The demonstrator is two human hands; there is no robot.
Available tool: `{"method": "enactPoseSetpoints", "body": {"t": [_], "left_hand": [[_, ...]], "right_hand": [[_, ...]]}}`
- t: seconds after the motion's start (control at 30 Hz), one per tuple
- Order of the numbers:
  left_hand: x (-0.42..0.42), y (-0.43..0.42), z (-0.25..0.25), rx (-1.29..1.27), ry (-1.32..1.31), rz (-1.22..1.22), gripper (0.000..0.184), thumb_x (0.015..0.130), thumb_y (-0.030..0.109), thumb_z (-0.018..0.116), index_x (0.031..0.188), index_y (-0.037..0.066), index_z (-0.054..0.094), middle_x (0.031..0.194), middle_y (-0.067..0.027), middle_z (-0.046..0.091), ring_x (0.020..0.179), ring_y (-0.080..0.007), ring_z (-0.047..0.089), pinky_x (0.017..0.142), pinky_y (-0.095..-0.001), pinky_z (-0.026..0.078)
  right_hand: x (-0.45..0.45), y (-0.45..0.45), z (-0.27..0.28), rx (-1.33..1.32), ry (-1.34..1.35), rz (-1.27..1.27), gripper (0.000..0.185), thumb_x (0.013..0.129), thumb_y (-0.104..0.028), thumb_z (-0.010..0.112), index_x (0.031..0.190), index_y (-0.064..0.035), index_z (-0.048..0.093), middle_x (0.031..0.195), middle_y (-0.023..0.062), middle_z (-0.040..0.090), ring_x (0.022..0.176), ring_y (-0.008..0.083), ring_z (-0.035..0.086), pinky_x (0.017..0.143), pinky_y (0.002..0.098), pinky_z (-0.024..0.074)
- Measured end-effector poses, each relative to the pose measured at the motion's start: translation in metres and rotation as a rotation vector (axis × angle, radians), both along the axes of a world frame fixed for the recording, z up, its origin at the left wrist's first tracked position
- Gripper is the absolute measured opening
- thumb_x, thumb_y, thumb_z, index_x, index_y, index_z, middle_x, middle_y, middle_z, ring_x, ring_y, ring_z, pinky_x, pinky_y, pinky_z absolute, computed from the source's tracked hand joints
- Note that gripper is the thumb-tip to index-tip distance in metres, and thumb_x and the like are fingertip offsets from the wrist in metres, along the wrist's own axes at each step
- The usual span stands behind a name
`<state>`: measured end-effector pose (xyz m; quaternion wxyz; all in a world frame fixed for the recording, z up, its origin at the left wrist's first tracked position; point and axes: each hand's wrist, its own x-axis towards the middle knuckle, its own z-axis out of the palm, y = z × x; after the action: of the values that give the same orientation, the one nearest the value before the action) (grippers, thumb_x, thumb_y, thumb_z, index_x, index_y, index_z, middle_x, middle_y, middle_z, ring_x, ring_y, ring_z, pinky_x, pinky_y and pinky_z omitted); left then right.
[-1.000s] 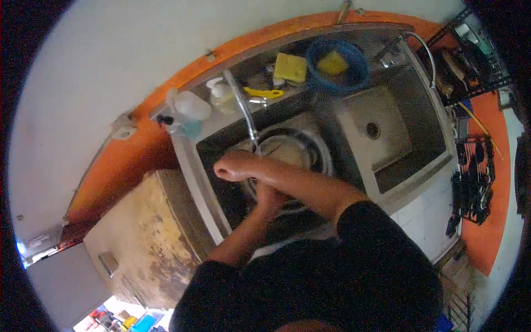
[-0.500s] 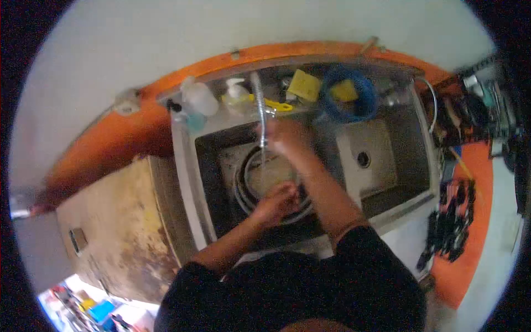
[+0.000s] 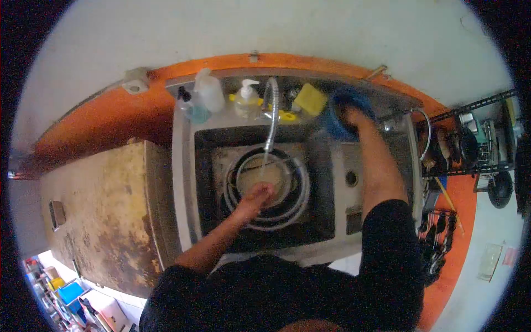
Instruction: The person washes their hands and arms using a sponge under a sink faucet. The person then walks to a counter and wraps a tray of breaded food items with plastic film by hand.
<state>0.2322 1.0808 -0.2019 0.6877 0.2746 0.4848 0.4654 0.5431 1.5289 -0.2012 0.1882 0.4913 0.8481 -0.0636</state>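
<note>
My left hand [image 3: 259, 197] is over the round metal bowls [image 3: 303, 207] stacked in the left sink basin. Its fingers look curled closed, but what they hold, if anything, I cannot make out. Water runs from the flexible faucet [image 3: 273, 119] just above that hand. My right hand [image 3: 349, 117] reaches down into the blue basket [image 3: 336, 123] on the back ledge; its fingers are hidden and blurred there. Beside the basket is a yellow sponge [image 3: 311, 99].
Behind the left basin [image 3: 207, 221] stand a pump bottle [image 3: 246, 99], a white bottle [image 3: 211, 94] and a bottle of teal liquid [image 3: 196, 113]. A second basin with a drain [image 3: 352, 177] is on the right. A stained cabinet [image 3: 102, 216] adjoins the sink's left side.
My right hand has left the faucet and moved right into the blue basket, where a yellow sponge showed before. My left hand stays over the bowls, and the view has shifted slightly.
</note>
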Motion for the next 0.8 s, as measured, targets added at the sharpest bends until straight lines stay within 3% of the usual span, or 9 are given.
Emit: {"method": "enactPoseSetpoints", "body": {"t": [0.1,0.33,0.4,0.47,0.6,0.67,0.73,0.77,0.8], "left_hand": [[-0.001,0.008,0.014,-0.006,0.218,-0.177,0.035,0.097,0.039,0.058,0.113,0.008,0.057,0.098,-0.001,0.062,0.086,-0.0124,0.057,0.075,-0.029,0.049],[-0.007,0.009,-0.024,-0.068,0.195,-0.305,0.05,0.097,0.05,0.052,0.124,0.008,0.053,0.108,-0.0035,0.062,0.094,-0.0177,0.062,0.08,-0.0329,0.051],[-0.002,0.012,-0.027,-0.01,0.232,-0.402,0.053,0.097,0.051,0.05,0.127,0.008,0.051,0.112,-0.0045,0.062,0.098,-0.0194,0.062,0.083,-0.0355,0.052],[0.022,0.02,-0.022,-0.22,-0.56,0.104,0.05,0.098,0.047,0.049,0.126,0.007,0.054,0.112,-0.0057,0.065,0.097,-0.0245,0.064,0.085,-0.0404,0.051],[0.028,0.038,0.014,-0.127,-0.971,0.27,0.046,0.099,0.043,0.049,0.125,0.006,0.056,0.109,-0.0079,0.067,0.092,-0.0308,0.066,0.082,-0.044,0.052],[0.041,0.035,-0.064,-0.007,-0.099,0.256,0.044,0.099,0.041,0.048,0.122,0.005,0.059,0.105,-0.011,0.069,0.094,-0.0361,0.067,0.084,-0.0463,0.053],[0.072,0.029,-0.105,0.124,0.379,0.142,0.042,0.098,0.039,0.049,0.119,0.005,0.061,0.104,-0.0123,0.069,0.094,-0.0359,0.067,0.083,-0.0467,0.053],[0.088,0.028,-0.109,0.245,0.858,0.017,0.04,0.097,0.037,0.05,0.116,0.004,0.062,0.103,-0.0135,0.069,0.093,-0.0358,0.067,0.082,-0.0472,0.054],[0.1,0.026,-0.071,0.35,0.82,-0.101,0.037,0.095,0.034,0.052,0.111,0.003,0.064,0.101,-0.0147,0.07,0.089,-0.036,0.067,0.081,-0.0468,0.053]], "right_hand": [[0.009,0.012,-0.007,0.096,0.036,-0.115,0.038,0.091,-0.024,0.054,0.124,-0.0072,0.062,0.128,0.0187,0.06,0.119,0.037,0.056,0.103,0.0452,0.0429],[-0.07,-0.108,0.163,0.207,0.338,-0.276,0.025,0.091,-0.021,0.056,0.103,-0.003,0.067,0.104,0.0171,0.068,0.096,0.0366,0.065,0.087,0.0424,0.0504],[-0.091,-0.179,0.175,0.357,0.799,-0.137,0.021,0.091,-0.018,0.055,0.098,-0.0014,0.066,0.092,0.0179,0.068,0.083,0.0374,0.065,0.078,0.04,0.0515],[-0.109,-0.241,0.142,0.303,0.816,-0.215,0.017,0.089,-0.011,0.057,0.098,-0.0001,0.066,0.092,0.0197,0.068,0.084,0.0346,0.066,0.077,0.0409,0.0524],[-0.151,-0.353,0.061,-0.098,0.918,-0.104,0.017,0.085,-0.014,0.061,0.095,-0.0009,0.065,0.089,0.0161,0.066,0.082,0.0298,0.064,0.076,0.0415,0.052],[-0.152,-0.37,0.004,-0.102,1.021,-0.188,0.016,0.085,-0.014,0.061,0.095,-0.0022,0.065,0.088,0.0149,0.065,0.081,0.0296,0.063,0.075,0.0422,0.0518],[-0.143,-0.373,-0.081,0.001,0.908,-0.562,0.053,0.085,-0.032,0.066,0.126,-0.0028,0.052,0.108,0.016,0.068,0.095,0.035,0.067,0.08,0.0451,0.0547],[-0.136,-0.386,-0.166,0.164,0.48,-0.433,0.039,0.088,-0.034,0.062,0.111,-0.0036,0.058,0.1,0.0143,0.066,0.088,0.0331,0.064,0.079,0.0444,0.052],[-0.13,-0.399,-0.245,0.33,0.055,-0.297,0.032,0.091,-0.036,0.057,0.096,-0.0045,0.064,0.091,0.0127,0.063,0.081,0.0311,0.06,0.077,0.0437,0.0493]]}}
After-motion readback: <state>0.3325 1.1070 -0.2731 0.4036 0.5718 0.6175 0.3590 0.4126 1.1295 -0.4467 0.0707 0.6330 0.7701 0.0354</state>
